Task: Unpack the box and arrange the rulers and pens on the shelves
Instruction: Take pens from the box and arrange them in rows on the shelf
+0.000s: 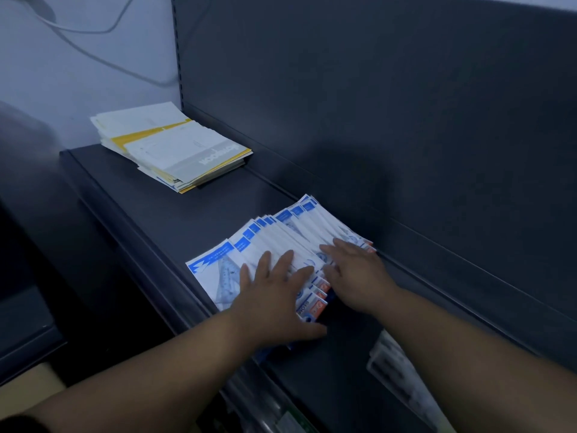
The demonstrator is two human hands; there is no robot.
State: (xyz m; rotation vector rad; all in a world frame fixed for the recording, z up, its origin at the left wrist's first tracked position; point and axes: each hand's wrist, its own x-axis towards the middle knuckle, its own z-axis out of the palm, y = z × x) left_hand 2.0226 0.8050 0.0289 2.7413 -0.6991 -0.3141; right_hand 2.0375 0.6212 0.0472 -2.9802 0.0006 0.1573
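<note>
Blue-and-white ruler packs (pixel 281 239) lying fanned on dark shelf (pixel 187 207), against back panel. Left hand (pixel 271 298) and right hand (pixel 359 276) pressing flat on top, fingers spread. Probably light, flexible, slick film, sliding easily; best squared and gripped at stack edges.

Both bare forearms are reaching forward. The left hand (pixel 274 295) is lying palm down, fingers spread, and the right hand (pixel 356 273) is lying flat just beside it.
</note>
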